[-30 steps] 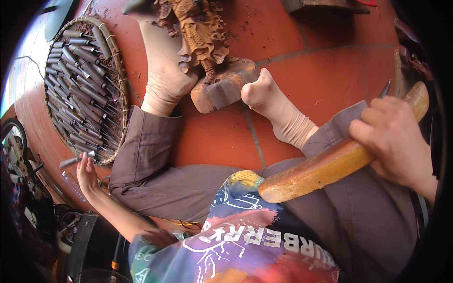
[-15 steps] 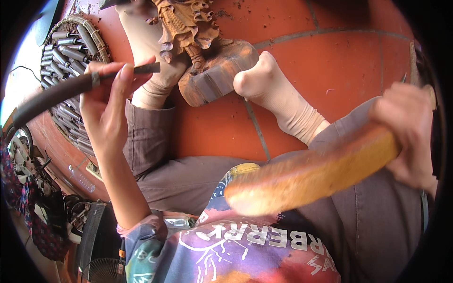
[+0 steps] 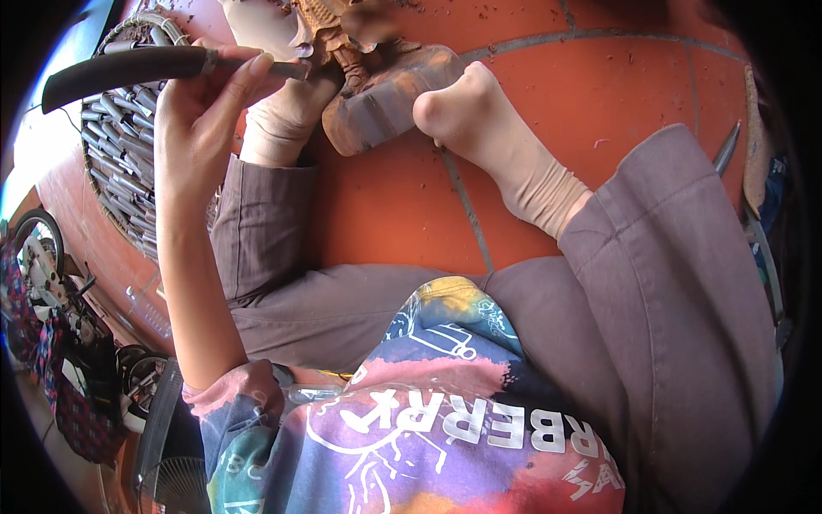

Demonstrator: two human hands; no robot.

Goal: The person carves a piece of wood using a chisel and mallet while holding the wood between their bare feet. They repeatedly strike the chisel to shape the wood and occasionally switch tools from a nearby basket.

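My left hand (image 3: 199, 120) is raised at the upper left, fingers closed round the metal shank of a carving chisel (image 3: 128, 73). Its long dark handle points left, and the short blade end points right toward the carving. A brown wood carving (image 3: 328, 21) with ruffled, detailed shapes rises from a thick wooden base (image 3: 385, 107); its top runs out of the picture. My socked left foot (image 3: 278, 124) and socked right foot (image 3: 479, 111) rest against either side of this base. My right hand is out of view.
A round wicker basket (image 3: 88, 184) packed with dark-handled tools stands at the left. Red floor tiles (image 3: 385, 218) carry wood crumbs. A pointed metal tool (image 3: 727, 150) lies by my right knee. A bicycle wheel (image 3: 38, 240) and a fan (image 3: 175, 484) are at the left edge.
My right hand, earlier swinging a yellowish wooden mallet at the right, has left the picture with it. My left hand and the chisel have shifted up, the handle now nearly level.
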